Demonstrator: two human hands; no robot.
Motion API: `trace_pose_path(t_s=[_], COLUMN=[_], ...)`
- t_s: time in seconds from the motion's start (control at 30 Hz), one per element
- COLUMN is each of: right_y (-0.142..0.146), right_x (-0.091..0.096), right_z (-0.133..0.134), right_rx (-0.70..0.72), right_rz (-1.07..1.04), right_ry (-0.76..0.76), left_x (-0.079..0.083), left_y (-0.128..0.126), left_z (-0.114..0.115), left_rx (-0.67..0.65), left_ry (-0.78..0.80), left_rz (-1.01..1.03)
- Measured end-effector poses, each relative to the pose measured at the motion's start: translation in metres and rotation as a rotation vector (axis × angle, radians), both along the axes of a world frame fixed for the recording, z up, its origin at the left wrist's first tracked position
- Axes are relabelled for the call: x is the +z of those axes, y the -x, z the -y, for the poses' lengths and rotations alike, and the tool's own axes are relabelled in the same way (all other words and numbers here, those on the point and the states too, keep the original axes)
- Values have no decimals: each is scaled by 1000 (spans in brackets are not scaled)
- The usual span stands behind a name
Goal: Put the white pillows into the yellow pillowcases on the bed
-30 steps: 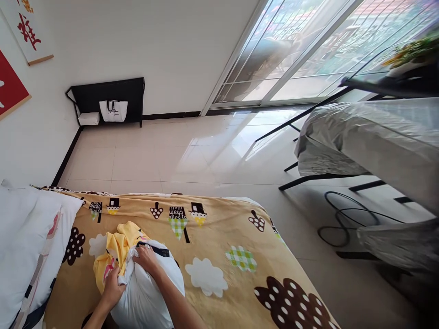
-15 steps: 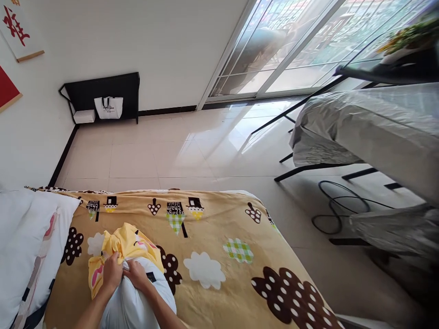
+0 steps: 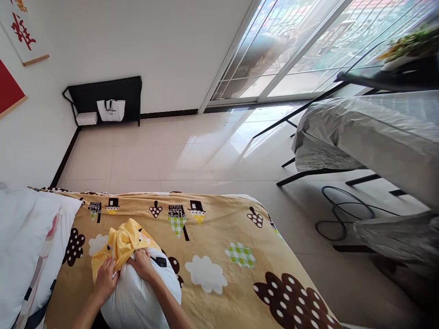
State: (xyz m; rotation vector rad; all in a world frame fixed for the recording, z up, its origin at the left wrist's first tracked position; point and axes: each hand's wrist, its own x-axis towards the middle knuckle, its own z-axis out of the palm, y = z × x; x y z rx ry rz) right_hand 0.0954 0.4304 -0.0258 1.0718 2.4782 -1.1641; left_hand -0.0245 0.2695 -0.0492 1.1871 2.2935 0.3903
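A white pillow [image 3: 137, 297] lies at the near edge of the bed, its far end partly inside a bunched yellow pillowcase [image 3: 125, 242] with a printed pattern. My left hand [image 3: 106, 278] grips the pillowcase's edge on the left side, fingers curled over the cloth. On the right, my right hand [image 3: 142, 263] is closed at the border where yellow cloth meets the pillow, beside a dark label [image 3: 159, 261]. Its fingertips are partly hidden in the folds. Beneath everything spreads a tan patterned blanket [image 3: 219, 228].
White bedding [image 3: 27, 228] is piled at the left. Beyond the bed, a black shelf [image 3: 103, 89] holds a white bag [image 3: 111, 110] and a white box [image 3: 87, 119]. Plastic-covered furniture [image 3: 363, 137] and a coiled cable [image 3: 338, 219] are at the right, by a sliding glass door [image 3: 260, 50].
My hands have moved apart along the pillowcase opening, the left one lower and the right one slightly right and up. More of the white pillow and its label shows.
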Motion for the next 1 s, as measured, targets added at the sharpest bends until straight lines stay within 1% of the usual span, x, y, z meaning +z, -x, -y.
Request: trace_pose_path(t_s=[0.1,0.17,0.27,0.33,0.37,0.43,0.53,0.6,0.67,0.77,0.83,0.87,0.93,1.0], right_y=[-29,-56,-91,-100,-99,-87,-51,-23,2,25,25,19,0,-28], right_x=[12,16,18,18,18,17,13,10,7,7,12,15,21,20], right_z=[10,23,44,55,59,63,62,59,54,41,30,25,18,19], right_rx=[34,39,76,169,223,315,385,345,259,129,96,99,158,229], right_rz=[15,4,-49,-70,-79,-130,-246,-237,-173,-95,-87,-100,-167,-229], right_ry=[36,38,-36,-57,-47,-25,-78,-163,-235,-291,-299,-293,-244,-187], left_x=[-11,-12,-5,3,7,11,8,4,1,4,7,7,4,-5], left_y=[-18,-28,-34,-33,-32,-29,-26,-24,-22,-16,-10,-7,-4,-5], left_z=[3,4,2,-2,-4,-7,-6,-3,0,1,3,5,11,17], left_rx=[138,229,306,305,295,279,273,251,191,106,88,86,104,182], left_ry=[-41,-67,-130,-142,-141,-148,-201,-225,-231,-220,-215,-217,-225,-234], left_rz=[23,47,91,117,115,77,-40,-115,-163,-198,-189,-171,-129,-106])
